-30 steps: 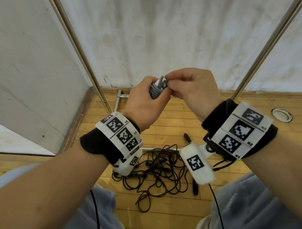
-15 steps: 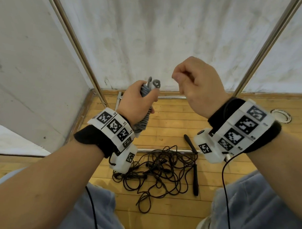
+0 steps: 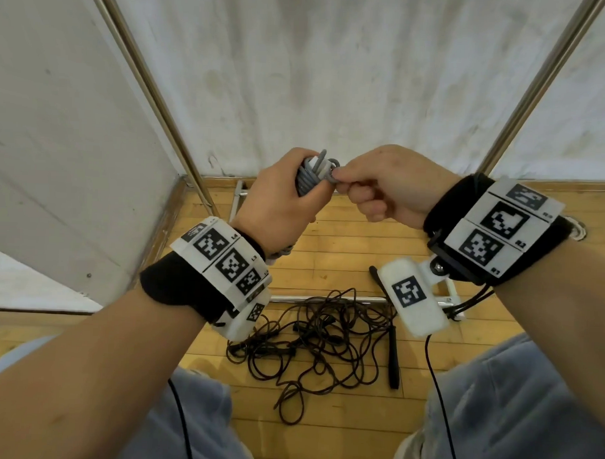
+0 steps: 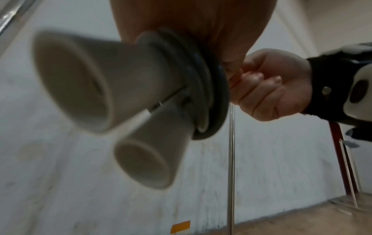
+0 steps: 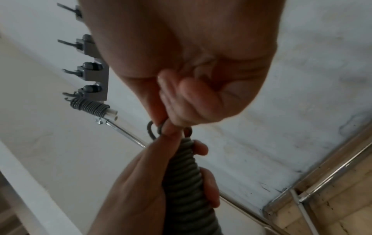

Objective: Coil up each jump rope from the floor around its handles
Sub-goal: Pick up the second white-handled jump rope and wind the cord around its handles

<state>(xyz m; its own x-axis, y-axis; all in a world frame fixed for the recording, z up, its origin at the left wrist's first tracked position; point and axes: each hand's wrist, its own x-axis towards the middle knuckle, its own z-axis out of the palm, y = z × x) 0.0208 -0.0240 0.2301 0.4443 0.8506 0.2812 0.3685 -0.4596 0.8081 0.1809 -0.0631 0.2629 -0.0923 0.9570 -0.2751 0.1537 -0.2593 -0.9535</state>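
While the black jump rope [image 3: 318, 339] lies tangled on the wooden floor [image 3: 345, 251] at lower centre of the head view, the grey jump rope [image 3: 311, 176] is held up at frame centre, coiled round its two white handles [image 4: 112, 89]. The left hand [image 3: 278, 197] grips that bundle. The right hand [image 3: 388, 187] pinches the rope's end loop (fingers curled) at the bundle's top. Behind stand metal poles [image 3: 155, 97] and a white wall [image 3: 334, 69].
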